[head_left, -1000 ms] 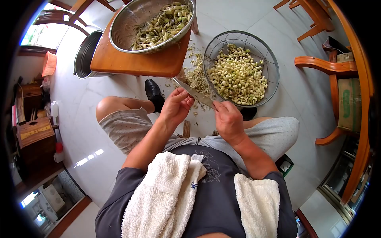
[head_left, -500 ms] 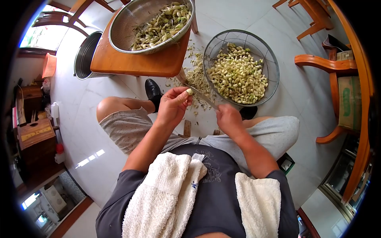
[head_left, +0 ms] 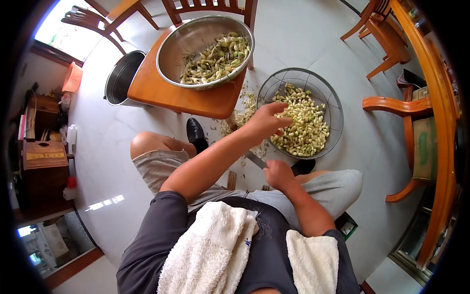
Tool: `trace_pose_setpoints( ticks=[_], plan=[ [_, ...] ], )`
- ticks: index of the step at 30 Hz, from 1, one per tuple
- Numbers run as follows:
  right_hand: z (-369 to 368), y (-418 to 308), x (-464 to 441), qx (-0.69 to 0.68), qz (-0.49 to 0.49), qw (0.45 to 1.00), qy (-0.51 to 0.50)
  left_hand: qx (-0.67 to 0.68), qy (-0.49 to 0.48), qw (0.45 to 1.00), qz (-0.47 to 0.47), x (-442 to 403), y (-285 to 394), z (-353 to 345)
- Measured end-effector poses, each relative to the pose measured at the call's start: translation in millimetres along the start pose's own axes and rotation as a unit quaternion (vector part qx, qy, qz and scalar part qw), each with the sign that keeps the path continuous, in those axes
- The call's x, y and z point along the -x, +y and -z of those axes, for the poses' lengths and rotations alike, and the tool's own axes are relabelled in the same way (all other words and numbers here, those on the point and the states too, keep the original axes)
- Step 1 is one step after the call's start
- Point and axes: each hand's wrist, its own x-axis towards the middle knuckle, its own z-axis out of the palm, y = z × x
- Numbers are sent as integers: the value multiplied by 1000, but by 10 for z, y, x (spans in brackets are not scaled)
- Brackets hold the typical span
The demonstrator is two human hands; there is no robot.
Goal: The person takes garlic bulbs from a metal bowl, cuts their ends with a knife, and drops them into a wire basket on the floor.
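Observation:
My left hand [head_left: 268, 122] is over the left part of the wire basket [head_left: 335, 139], its fingers spread and nothing seen between them. Under and beside it lie many trimmed pale bulbs [head_left: 306, 127] in the basket. My right hand [head_left: 281, 175] is closed round the handle of a knife [head_left: 255, 159], whose blade points up and left, partly hidden by my left forearm. A metal colander [head_left: 169, 61] with untrimmed, stalky bulbs [head_left: 220, 59] rests on the wooden chair [head_left: 196, 101].
Peelings and cut stalks [head_left: 246, 110] are scattered on the floor between chair and basket. A metal bucket [head_left: 120, 81] stands left of the chair. Wooden chairs and a cardboard box [head_left: 424, 147] are at the right. A cabinet [head_left: 45, 159] stands at the far left.
My left hand has moved from beside the blade to over the basket and opened; the pale bulb it held is gone from it. My right hand still holds the knife. The view has shifted.

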Motion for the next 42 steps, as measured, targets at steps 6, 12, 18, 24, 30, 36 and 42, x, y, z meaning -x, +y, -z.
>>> trace_pose_setpoints(
  ticks=[6, 12, 18, 24, 30, 36, 42],
  plan=[
    [90, -6, 43, -6, -25, 1000, 4, -206, 113, 964, -127, -207, 870, 435],
    [100, -13, 23, -2, -6, 1000, -31, -453, 247, 831, -208, -1093, 1036, 1696],
    [144, -26, 26, -11, -2, 999, -40, -580, 221, 770, -151, -1322, 976, 1827],
    [110, 5, 32, -27, 5, 1000, -8, -546, 214, 797, -146, -1306, 1015, 1915],
    [113, 44, 27, -45, -24, 998, 22, -211, 190, 943, -173, -900, 1144, 2053],
    [229, -11, 5, -36, -40, 998, 24, -86, 201, 969, -112, -383, 1058, 2076],
    [288, -77, 30, -81, -50, 992, 80, 70, 186, 976, -91, -64, 980, 1976]
  ],
)
